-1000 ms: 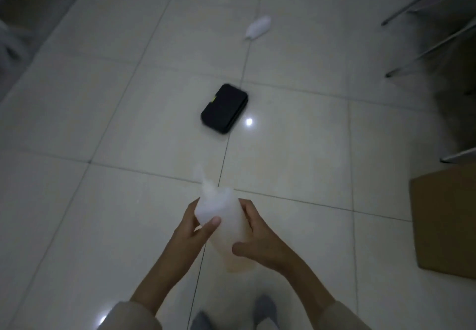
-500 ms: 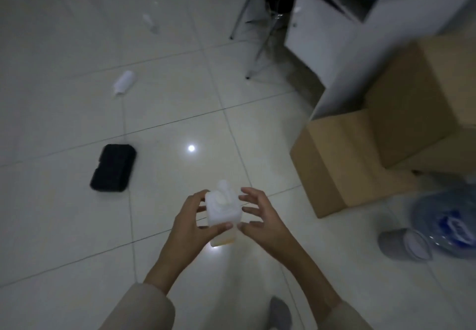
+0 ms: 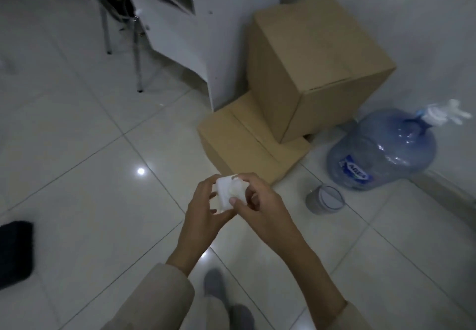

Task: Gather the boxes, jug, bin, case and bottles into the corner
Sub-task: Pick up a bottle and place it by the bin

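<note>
Hands both cradle the small white translucent plastic bottle (image 3: pixel 226 195), left hand (image 3: pixel 203 213) beneath and right hand (image 3: pixel 257 201) pinching its cap, above the floor's tiles (near the corner's cardboard boxes (image 3: pixel 309 72)); loose fingers might drop it.

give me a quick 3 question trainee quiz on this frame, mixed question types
1. True or false: the small white plastic bottle is held by both the left hand and the right hand.
2. Multiple choice: the large brown cardboard box rests on A) the big blue water jug, B) the flat brown cardboard box, C) the black case.
3. Fill in: the small grey bin stands on the floor just in front of the ____.

Key
1. True.
2. B; it sits partly on the flat box.
3. Water jug.
</note>
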The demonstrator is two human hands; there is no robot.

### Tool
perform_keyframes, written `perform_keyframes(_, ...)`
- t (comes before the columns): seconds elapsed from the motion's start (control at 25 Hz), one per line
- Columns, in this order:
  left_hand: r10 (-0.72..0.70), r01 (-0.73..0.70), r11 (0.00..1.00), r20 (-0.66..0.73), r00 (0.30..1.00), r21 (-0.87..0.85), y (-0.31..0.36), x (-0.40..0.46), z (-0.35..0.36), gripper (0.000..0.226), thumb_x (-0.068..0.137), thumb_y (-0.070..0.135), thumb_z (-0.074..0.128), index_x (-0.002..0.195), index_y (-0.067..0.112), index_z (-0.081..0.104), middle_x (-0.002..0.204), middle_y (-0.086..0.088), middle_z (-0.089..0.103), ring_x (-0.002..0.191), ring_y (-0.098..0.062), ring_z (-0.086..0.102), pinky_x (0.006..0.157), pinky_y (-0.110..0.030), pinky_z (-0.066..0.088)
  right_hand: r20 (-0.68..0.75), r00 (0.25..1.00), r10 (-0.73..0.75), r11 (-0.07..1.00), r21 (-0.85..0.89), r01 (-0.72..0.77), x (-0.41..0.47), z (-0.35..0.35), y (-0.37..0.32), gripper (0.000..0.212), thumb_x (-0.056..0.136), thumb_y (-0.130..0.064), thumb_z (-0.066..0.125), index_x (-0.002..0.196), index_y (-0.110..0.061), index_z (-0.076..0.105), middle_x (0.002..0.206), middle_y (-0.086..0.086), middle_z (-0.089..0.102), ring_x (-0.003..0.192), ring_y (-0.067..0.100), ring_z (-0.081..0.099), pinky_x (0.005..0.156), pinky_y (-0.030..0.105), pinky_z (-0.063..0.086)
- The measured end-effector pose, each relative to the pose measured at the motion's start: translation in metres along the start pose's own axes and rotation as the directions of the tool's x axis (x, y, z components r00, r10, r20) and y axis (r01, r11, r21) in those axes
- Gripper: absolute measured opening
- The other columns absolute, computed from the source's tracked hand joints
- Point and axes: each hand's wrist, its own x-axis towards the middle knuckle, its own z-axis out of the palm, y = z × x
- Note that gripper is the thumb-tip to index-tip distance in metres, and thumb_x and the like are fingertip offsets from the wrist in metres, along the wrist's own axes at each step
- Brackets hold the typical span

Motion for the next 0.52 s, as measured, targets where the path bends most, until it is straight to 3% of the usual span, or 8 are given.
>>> perform_keyframes(0.08, -0.008, 0.008, 1.0, 0.05, 0.999, -0.003, 0.005, 0.023, 0.03, 0.058, 0.068, 0.032, 0.078, 0.115, 0.04, 0.046, 0.114, 0.03, 0.047, 0.103, 0.008, 0.05, 0.07, -0.016, 0.051, -0.086, 0.995, 0.041, 0.998, -0.038, -0.044, 0.01, -0.024, 0.013, 0.03, 0.086, -0.023, 0.059, 0.115, -0.029, 0.053, 0.074, -0.02, 0.048, 0.066, -0.005, 0.051, 0.061, 0.003, 0.041)
perform_keyframes(0.2, 0.0, 0.003, 1.0, 0.186, 0.983, -0.015, 0.01, 0.058, 0.073, 0.05, 0.068, 0.033, 0.077, 0.105, 0.05, 0.048, 0.113, 0.027, 0.053, 0.102, 0.008, 0.053, 0.074, -0.02, 0.053, -0.122, 0.986, 0.113, 0.993, 0.0, -0.114, 0.029, -0.064, 0.036, 0.03, 0.083, -0.019, 0.064, 0.111, -0.023, 0.057, 0.081, -0.008, 0.058, 0.072, 0.004, 0.057, 0.065, 0.009, 0.047)
perform_keyframes(0.4, -0.006, -0.006, 1.0, 0.419, 0.908, 0.027, 0.009, 0.122, 0.133, 0.042, 0.075, 0.039, 0.07, 0.111, 0.047, 0.049, 0.11, 0.021, 0.061, 0.102, 0.004, 0.058, 0.087, -0.026, 0.051, -0.17, 0.953, 0.252, 0.962, 0.148, -0.228, 0.066, -0.109, 0.08, 0.022, 0.081, -0.018, 0.065, 0.084, -0.037, 0.055, 0.067, -0.004, 0.056, 0.061, 0.003, 0.052, 0.059, 0.014, 0.045)
perform_keyframes(0.52, -0.084, 0.034, 0.994, 0.499, 0.862, 0.108, -0.011, 0.152, 0.176, 0.045, 0.086, 0.023, 0.063, 0.121, 0.044, 0.044, 0.121, 0.011, 0.057, 0.111, -0.006, 0.055, 0.097, -0.031, 0.046, -0.261, 0.869, 0.42, 0.901, 0.237, -0.364, 0.086, -0.12, 0.136, 0.011, 0.087, -0.011, 0.058, 0.091, -0.021, 0.058, 0.084, 0.011, 0.066, 0.081, 0.023, 0.064, 0.072, 0.028, 0.05)
